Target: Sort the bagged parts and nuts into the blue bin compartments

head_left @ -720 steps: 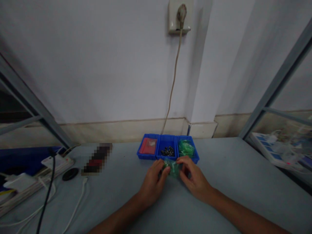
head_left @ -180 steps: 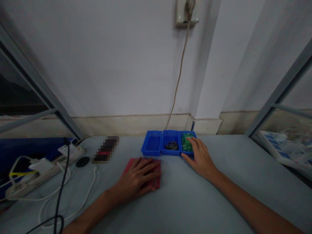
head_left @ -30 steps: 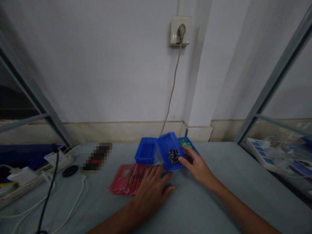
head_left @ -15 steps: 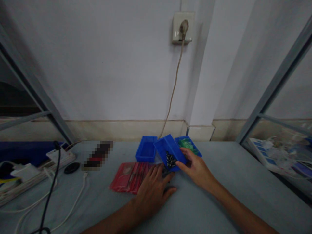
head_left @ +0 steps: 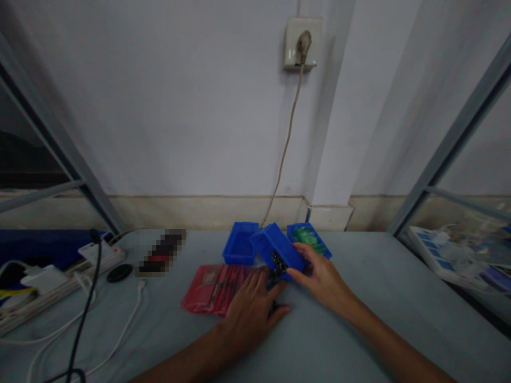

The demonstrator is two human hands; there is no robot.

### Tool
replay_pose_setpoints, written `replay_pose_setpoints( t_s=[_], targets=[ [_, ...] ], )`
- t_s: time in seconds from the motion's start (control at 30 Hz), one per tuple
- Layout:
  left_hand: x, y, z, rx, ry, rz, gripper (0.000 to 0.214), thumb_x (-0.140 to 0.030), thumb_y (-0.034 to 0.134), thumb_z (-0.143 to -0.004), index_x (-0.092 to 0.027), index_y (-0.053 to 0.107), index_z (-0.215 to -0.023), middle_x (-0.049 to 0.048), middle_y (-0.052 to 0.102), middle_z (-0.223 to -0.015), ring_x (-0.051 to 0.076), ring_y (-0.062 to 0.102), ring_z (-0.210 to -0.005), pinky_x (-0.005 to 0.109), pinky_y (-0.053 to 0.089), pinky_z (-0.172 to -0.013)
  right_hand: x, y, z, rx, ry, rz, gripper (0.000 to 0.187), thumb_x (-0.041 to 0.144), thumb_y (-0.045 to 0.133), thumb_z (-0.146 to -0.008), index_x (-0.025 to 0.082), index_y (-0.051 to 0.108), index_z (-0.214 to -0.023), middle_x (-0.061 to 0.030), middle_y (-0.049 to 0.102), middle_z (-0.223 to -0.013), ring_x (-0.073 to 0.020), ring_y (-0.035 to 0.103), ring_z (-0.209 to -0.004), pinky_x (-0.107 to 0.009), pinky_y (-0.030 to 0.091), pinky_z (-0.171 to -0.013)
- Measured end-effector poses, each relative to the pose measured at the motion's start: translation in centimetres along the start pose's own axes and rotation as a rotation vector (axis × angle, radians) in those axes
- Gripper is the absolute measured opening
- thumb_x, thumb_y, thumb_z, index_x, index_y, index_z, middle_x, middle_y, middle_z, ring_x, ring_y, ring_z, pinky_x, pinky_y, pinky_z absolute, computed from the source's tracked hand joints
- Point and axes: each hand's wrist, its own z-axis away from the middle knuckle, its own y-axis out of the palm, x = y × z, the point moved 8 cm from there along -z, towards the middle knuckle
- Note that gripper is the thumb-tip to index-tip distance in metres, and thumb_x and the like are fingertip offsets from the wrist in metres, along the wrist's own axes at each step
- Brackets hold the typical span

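My right hand [head_left: 317, 272] grips the right side of a blue plastic bin [head_left: 264, 244], which is tilted toward me. Small dark and shiny pieces, which look like screws [head_left: 278, 261], are gathered at its lower end. My left hand [head_left: 255, 300] lies flat with fingers stretched out, over the right end of a row of red plastic bags [head_left: 213, 287] and below the bin's low edge. Some dark pieces show by its fingertips, partly hidden. Behind stands a second blue bin [head_left: 240, 246], with nothing visible inside. A third blue bin [head_left: 325, 250] holds green packets [head_left: 307, 236].
On the left lie a power strip [head_left: 59, 290] with chargers, white and black cables, a black disc [head_left: 120, 273] and a pixelated object [head_left: 162, 254]. A grey metal frame [head_left: 451, 127] rises at right, near a white tray [head_left: 435, 255] with clear plastic. A cord hangs from a wall socket [head_left: 293, 45].
My right hand has tipped the blue bin further, so its side wall shows more and fewer of the pieces inside can be seen. My left hand stays about where it was.
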Motion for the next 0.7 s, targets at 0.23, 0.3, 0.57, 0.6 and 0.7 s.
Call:
replay_pose_setpoints(
  t_s=[0.23, 0.3, 0.57, 0.6, 0.7],
  targets=[
    [-0.01, -0.18, -0.01, -0.019, -0.006, 0.026, 0.06, -0.051, 0.069, -0.099, -0.036, 0.052, -0.155, 0.0144, 0.055, -0.15, 0.039, 0.055, -0.138, 0.064, 0.05, -0.112, 0.03, 0.0, 0.07, -0.005, 0.002, 0.025, 0.054, 0.043, 0.072, -0.095, 0.023, 0.055, -0.142, -0.0126, 0.073, -0.134, -0.0303, 0.072, -0.118, -0.045, 0.058, -0.096],
    [-0.02, -0.22, -0.04, -0.011, -0.012, 0.035, 0.06, -0.05, 0.071, -0.098, -0.036, 0.053, -0.154, 0.0141, 0.056, -0.15, 0.039, 0.056, -0.138, 0.064, 0.051, -0.112, 0.12, 0.0, 0.09, -0.006, -0.002, 0.036, 0.055, 0.043, 0.072, -0.095, 0.023, 0.055, -0.143, -0.0128, 0.072, -0.135, -0.0313, 0.07, -0.123, -0.046, 0.056, -0.1],
    [0.16, -0.08, -0.1, -0.003, -0.03, 0.042, 0.059, -0.05, 0.071, -0.098, -0.038, 0.054, -0.153, 0.0136, 0.053, -0.152, 0.039, 0.055, -0.138, 0.064, 0.05, -0.113, 0.11, -0.3, 0.14, 0.001, -0.005, 0.023, 0.057, 0.043, 0.076, -0.093, 0.024, 0.054, -0.143, -0.0113, 0.071, -0.136, -0.0307, 0.069, -0.125, -0.045, 0.055, -0.101],
    [0.16, -0.05, -0.1, -0.005, -0.029, 0.037, 0.06, -0.05, 0.071, -0.098, -0.038, 0.053, -0.153, 0.0134, 0.052, -0.152, 0.04, 0.055, -0.138, 0.063, 0.05, -0.112, 0.14, -0.32, 0.14, 0.004, -0.011, 0.02, 0.057, 0.044, 0.076, -0.094, 0.024, 0.054, -0.143, -0.0114, 0.071, -0.137, -0.0306, 0.069, -0.125, -0.045, 0.055, -0.102],
    [0.12, -0.04, -0.05, -0.002, -0.023, 0.031, 0.06, -0.051, 0.07, -0.098, -0.038, 0.052, -0.154, 0.0129, 0.052, -0.152, 0.039, 0.055, -0.138, 0.063, 0.051, -0.112, 0.17, -0.29, 0.15, 0.009, -0.021, 0.011, 0.058, 0.044, 0.076, -0.093, 0.025, 0.054, -0.143, -0.0116, 0.07, -0.138, -0.0305, 0.069, -0.125, -0.045, 0.054, -0.104]
  ],
)
